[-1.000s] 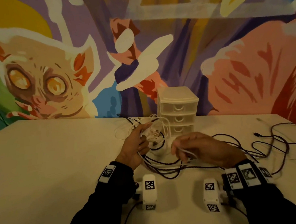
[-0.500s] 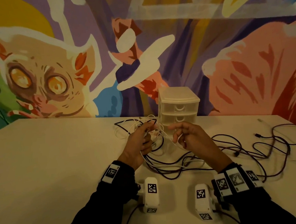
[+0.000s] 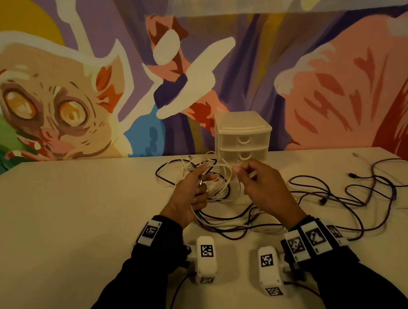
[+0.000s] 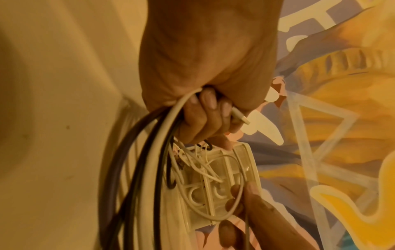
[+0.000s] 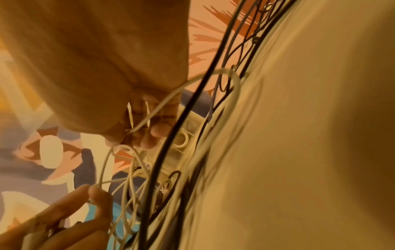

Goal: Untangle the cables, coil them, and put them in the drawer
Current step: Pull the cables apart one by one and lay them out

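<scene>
Left hand (image 3: 191, 193): centre of the head view, curled round a bundle of white and dark cables; index finger and thumb stretched forward, pinching a strand near the top of the knot. Left wrist view confirms fingers (image 4: 205, 118) wrapped round several strands, with a white plug (image 4: 240, 116) sticking out beside them. Probably held so to keep the bundle steady while the other hand works.

Right hand (image 3: 260, 186): just right of the left, raised above the table; fingers (image 5: 153, 133) bent, thumb and forefinger closed on a thin white cable (image 3: 226, 174). Grip looks light, suited to drawing one strand free, not hauling the whole knot.

White cables (image 3: 214, 185): looped between the two hands, lifted partly off the table, still knotted together.

Dark cables (image 3: 341, 193): sprawled loose over the right half of the table, some strands running back under the hands into the bundle; not coiled.

Drawers (image 3: 243, 139): small pale plastic unit at the back of the table, against the painted wall, just behind the hands; visible drawers shut, lowest part hidden by hands and cables.

Table (image 3: 70, 224): bare pale surface at the left of the frame.

Wall (image 3: 49, 104): bright mural across the upper frame.

Stage, as a judgement: untangling under way; coiling and stowing not yet begun.

Risk, as a judgement: pulling the thin strand hard may tighten the knot.
</scene>
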